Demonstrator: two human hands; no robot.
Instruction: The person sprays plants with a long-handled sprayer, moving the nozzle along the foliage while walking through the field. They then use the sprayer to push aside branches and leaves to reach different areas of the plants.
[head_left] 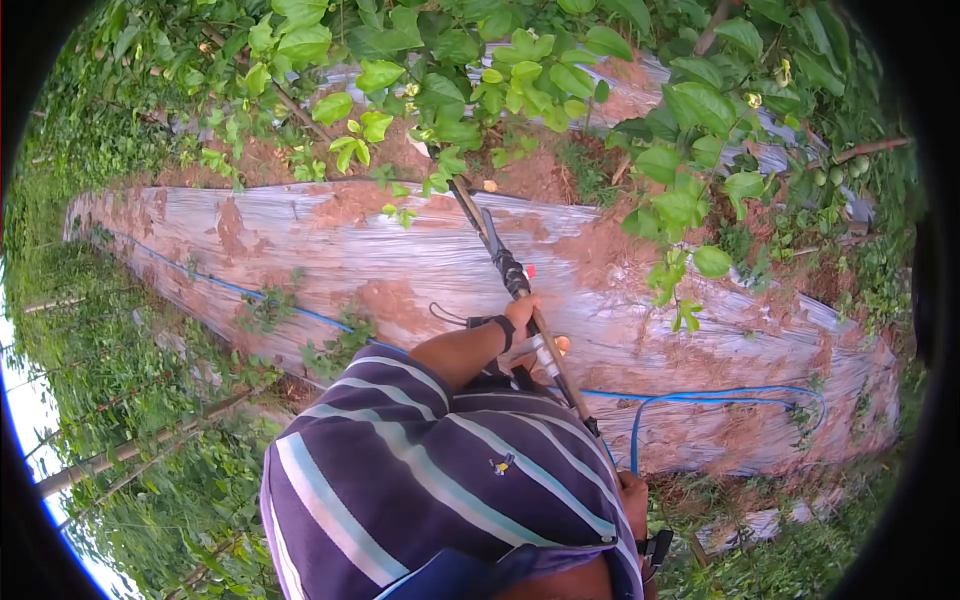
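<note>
My left hand [521, 311], with a dark band at the wrist, is closed round a long thin pole [562, 378] that slants across in front of my striped shirt. Black wrapping [512, 272] binds the pole just beyond that hand, and a whitish fitting [546, 357] sits just below it. The pole's far end runs up under green leaves, where its tip is hidden. Lower right, my right hand [632, 498] lies in line with the pole's near end, its fingers curled and partly hidden by the shirt. A thin dark loop [446, 316] sticks out beside my left wrist.
Leafy vines [460, 60] hang across the top. Silvery plastic sheeting [330, 235] with soil patches covers the ground ahead. A blue hose [700, 397] lies over it and loops near my right hand. Wooden poles [130, 455] and dense plants stand at left.
</note>
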